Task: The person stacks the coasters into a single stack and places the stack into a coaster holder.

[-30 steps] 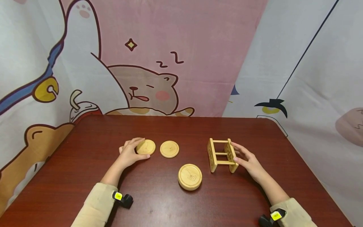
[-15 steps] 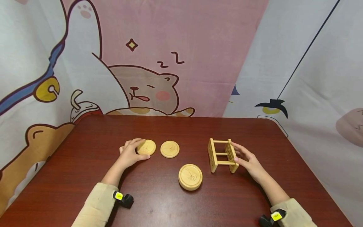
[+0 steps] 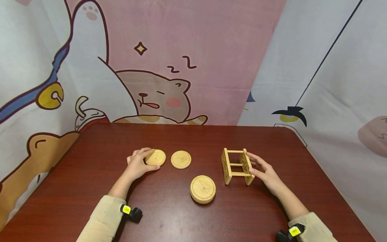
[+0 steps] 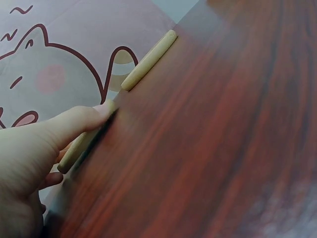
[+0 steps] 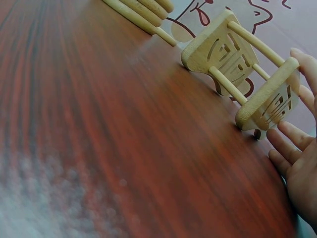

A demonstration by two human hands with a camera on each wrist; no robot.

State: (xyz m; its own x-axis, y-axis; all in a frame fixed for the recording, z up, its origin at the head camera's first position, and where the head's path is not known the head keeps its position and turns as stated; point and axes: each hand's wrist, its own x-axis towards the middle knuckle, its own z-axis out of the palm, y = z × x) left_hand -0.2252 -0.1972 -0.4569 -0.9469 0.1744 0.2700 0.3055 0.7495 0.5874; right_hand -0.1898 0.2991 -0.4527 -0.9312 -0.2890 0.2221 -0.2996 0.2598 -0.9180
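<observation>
My left hand [image 3: 137, 164] holds a round wooden coaster [image 3: 158, 157] by its edge, thumb at the near side and fingers at the far side. In the left wrist view the thumb covers part of that coaster [image 4: 73, 156]. A second coaster [image 3: 181, 159] lies flat just to its right. Nearer the front stands a stack of coasters [image 3: 203, 189], its top one engraved with a leaf. At the right, a wooden coaster holder [image 3: 237, 173] stands on the table; my right hand [image 3: 267, 173] grips its right side panel, which has cut-out patterns [image 5: 277, 106].
A dark red-brown wooden table [image 3: 169, 218] carries everything. Behind it hangs a cloth backdrop [image 3: 217, 60] printed with cartoon animals. Both wrists wear small black cameras, such as the left wrist camera [image 3: 135, 214].
</observation>
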